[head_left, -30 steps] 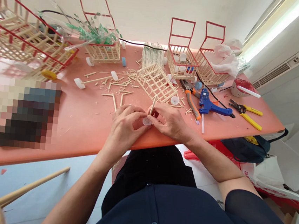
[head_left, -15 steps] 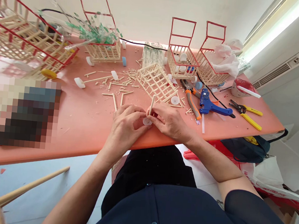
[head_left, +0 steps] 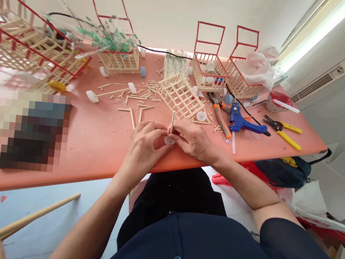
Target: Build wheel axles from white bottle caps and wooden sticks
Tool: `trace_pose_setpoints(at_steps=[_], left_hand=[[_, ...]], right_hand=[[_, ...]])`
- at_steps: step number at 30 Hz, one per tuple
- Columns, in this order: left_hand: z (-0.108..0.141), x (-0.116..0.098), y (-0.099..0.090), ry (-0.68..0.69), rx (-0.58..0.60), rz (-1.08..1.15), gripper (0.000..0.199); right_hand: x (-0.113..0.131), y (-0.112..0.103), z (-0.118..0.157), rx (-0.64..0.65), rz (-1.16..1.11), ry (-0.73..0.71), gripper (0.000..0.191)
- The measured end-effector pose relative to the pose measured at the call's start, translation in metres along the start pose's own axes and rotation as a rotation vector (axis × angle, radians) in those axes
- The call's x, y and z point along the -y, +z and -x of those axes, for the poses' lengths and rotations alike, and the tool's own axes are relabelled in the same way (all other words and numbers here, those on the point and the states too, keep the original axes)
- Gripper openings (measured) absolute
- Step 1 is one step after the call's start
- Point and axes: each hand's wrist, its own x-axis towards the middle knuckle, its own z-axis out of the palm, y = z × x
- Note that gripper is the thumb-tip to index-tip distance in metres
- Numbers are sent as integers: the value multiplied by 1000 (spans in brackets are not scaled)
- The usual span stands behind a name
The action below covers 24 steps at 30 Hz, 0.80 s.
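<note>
A white bottle cap (head_left: 169,140) lies near the table's front edge, pinched at its side by my left hand (head_left: 148,141). Between the thumb and fingers of my right hand (head_left: 191,137) a thin wooden stick (head_left: 172,122) stands nearly upright, its lower end at the cap. My fingers hide whether the stick's end touches the cap. Just beyond my hands lies a small stick-built basket frame (head_left: 180,95) on its side. Two L-shaped pairs of sticks (head_left: 132,117) rest beyond my left fingers.
A blue glue gun (head_left: 242,120), orange-grey pliers (head_left: 222,120) and yellow-handled wire strippers (head_left: 285,132) lie right. Red-edged stick carts (head_left: 210,70) stand along the back. A stick axle with white caps (head_left: 112,92) and scraps lie mid-table. A blurred dark object (head_left: 32,132) is left.
The stick in my right hand has tilted from a slight rightward lean to nearly upright. My left hand stays on the cap. The view has shifted slightly.
</note>
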Motion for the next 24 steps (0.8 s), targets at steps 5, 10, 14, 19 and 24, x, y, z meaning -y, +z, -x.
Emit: trace_pose_setpoints(at_steps=[5,10,14,19,24], left_hand=[[0,0,0,-24,8,-7,16],[2,2,3,27,-38,-24,15],[3,3,5,79,-54,-54,14],[3,4,4,107,-51,-67,10],[2,4,2,102,-20,-83,7]], right_hand=[[-1,-2,1,-10,30,13,18],[4,-5,1,-54,34,10,19],[5,-5,3,-53,57,4,24],[1,-3,3,-52,100,-21,27],[1,0,-1,-22,55,-69,30]])
